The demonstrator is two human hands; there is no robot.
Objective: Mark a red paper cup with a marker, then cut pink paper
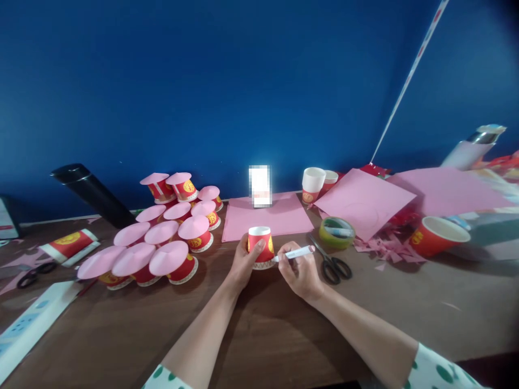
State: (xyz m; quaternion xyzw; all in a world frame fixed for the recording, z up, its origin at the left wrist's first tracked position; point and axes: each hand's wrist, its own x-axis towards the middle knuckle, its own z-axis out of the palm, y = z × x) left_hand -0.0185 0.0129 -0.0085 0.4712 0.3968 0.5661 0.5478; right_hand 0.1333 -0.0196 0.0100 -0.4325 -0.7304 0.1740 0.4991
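Observation:
A red paper cup (260, 243) stands upside down on the brown table in front of me, its white base upward and a zigzag pattern drawn round its white rim. My left hand (246, 261) is wrapped round its left side, thumb across the front. In my right hand (302, 270) is a white marker (298, 252), its tip at the right side of the cup's rim. Behind the cup lies a stack of pink paper (239, 219). To the left stand several red cups with pink cone tops (168, 258).
Black scissors (335, 268) and a green tape roll (336, 232) lie right of my right hand. Farther right are pink scraps (391, 246) and an orange-red cup (440, 236). A black bottle (95, 194) leans and a power strip (36, 324) lies at the left.

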